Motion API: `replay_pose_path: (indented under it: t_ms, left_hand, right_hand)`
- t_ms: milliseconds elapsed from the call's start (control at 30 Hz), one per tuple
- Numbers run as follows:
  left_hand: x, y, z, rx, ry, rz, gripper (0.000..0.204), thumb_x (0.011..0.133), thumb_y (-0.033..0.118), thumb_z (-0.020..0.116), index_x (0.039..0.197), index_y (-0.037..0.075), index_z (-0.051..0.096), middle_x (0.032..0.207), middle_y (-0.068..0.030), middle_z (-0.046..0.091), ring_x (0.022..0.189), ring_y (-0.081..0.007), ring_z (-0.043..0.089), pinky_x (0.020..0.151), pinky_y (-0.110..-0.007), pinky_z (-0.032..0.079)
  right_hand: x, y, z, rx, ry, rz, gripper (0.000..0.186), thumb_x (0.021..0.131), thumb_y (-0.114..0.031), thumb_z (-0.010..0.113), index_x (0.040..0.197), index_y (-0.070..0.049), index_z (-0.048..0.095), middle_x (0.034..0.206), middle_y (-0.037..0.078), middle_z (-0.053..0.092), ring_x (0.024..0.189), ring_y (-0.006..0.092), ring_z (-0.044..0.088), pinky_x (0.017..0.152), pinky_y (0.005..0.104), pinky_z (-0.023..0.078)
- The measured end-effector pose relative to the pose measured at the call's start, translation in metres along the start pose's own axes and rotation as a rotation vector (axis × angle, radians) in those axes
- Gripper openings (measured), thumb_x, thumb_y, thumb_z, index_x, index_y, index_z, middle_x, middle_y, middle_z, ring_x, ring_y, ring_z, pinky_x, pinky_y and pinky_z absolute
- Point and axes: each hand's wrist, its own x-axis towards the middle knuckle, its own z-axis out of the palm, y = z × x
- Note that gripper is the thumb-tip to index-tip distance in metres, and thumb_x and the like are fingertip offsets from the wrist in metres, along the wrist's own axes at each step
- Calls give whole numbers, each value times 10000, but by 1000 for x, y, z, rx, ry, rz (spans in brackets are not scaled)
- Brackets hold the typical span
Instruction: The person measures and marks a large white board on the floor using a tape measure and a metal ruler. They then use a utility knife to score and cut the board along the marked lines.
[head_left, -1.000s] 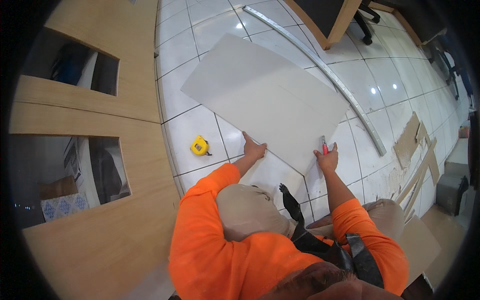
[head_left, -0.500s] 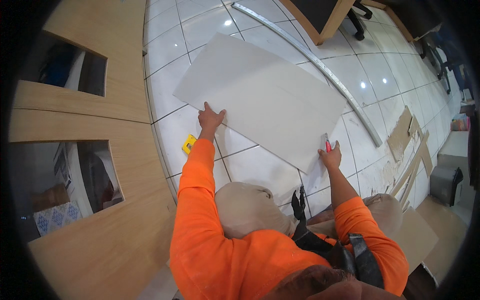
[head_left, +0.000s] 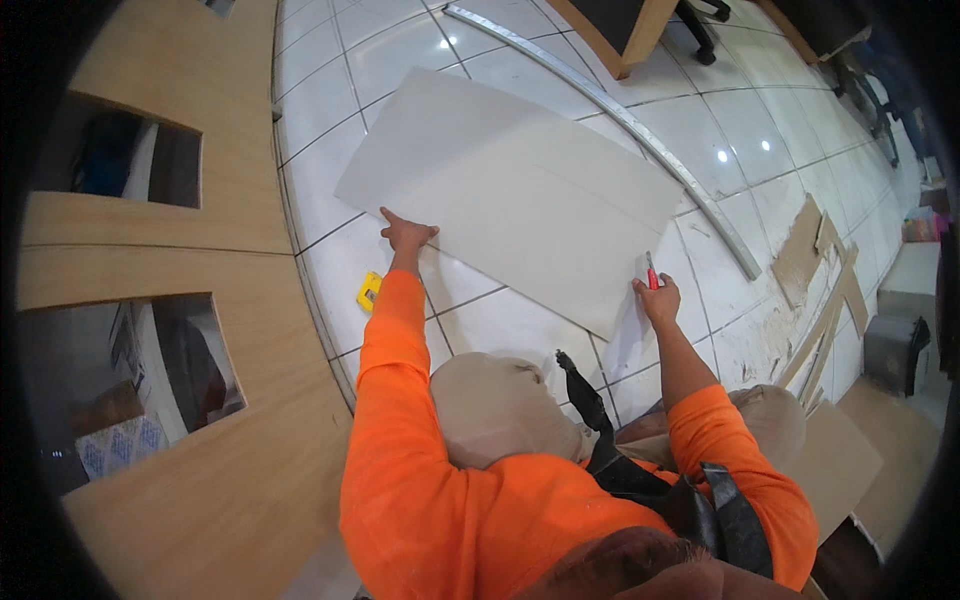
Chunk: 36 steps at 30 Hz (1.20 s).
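Note:
A large pale board (head_left: 510, 190) lies at a slant on the tiled floor before me. My left hand (head_left: 407, 233) rests on its near left edge, thumb and fingers spread apart. At the board's right end, my right hand (head_left: 659, 297) is closed round a red utility knife (head_left: 652, 272), whose tip points away from me. That hand is beside the board's right edge; whether it touches the board I cannot tell. A yellow tape measure (head_left: 369, 291) lies on the floor, left of my left forearm.
A long metal bar (head_left: 620, 118) lies beyond the board. Cut board scraps (head_left: 828, 285) and crumbs are on the right, near a dark grey bin (head_left: 893, 352). A wooden panel with openings (head_left: 150, 225) borders the left. A black strap (head_left: 590, 400) hangs from me.
The view has shifted slightly. My left hand stays at the board's near edge, and my right hand keeps the knife, now turned a little differently. The hanging strap has swung left.

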Motion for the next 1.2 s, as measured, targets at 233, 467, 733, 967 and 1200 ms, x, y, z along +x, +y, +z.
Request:
replay_pose_path:
  t_ms: [233, 467, 733, 967, 1200]
  left_hand:
    - [47, -7, -17, 128, 165, 109, 1241, 708, 510, 873, 1622, 74, 157, 1527, -408, 262, 1339, -501, 488, 1103, -464, 471]
    - [138, -17, -47, 133, 186, 353, 1069, 799, 699, 703, 1519, -38, 419, 1512, -373, 411, 1414, -457, 440, 1162, -458, 403]
    - [218, -25, -73, 269, 235, 380, 877, 923, 621, 598, 1527, 6, 436, 1520, -322, 431, 1358, -484, 488, 1133, -507, 424]
    - [196, -12, -76, 381, 15, 275, 796, 984, 557, 490, 1604, 90, 312, 1505, -303, 449, 1343, -488, 503, 1101, -519, 449]
    - [152, -59, -87, 500, 8, 222, 1014, 879, 732, 544, 1611, 81, 283, 1403, -267, 590, 1304, -407, 580, 1079, -479, 476]
  right_hand:
    - [-22, -23, -14, -3, -116, 0, 1010, 716, -402, 885, 1482, 79, 437, 1181, 282, 690, 1111, 386, 682, 970, 418, 531]
    - [-14, -15, -4, -103, -128, -24, 1030, 693, -374, 930, 1507, 28, 441, 1135, 254, 704, 1048, 363, 698, 929, 420, 542]
    - [-10, -16, -13, -207, -204, -14, 1033, 719, -387, 913, 1573, -101, 407, 1266, 250, 670, 1151, 359, 673, 991, 429, 523]
    - [-10, -2, -26, -236, -157, 26, 970, 739, -390, 883, 1532, -41, 447, 1318, 287, 643, 1203, 385, 655, 1033, 431, 510]
    - [19, 41, -37, -221, 12, -7, 657, 840, -494, 772, 1270, -8, 678, 1155, 268, 710, 1080, 393, 697, 950, 452, 541]
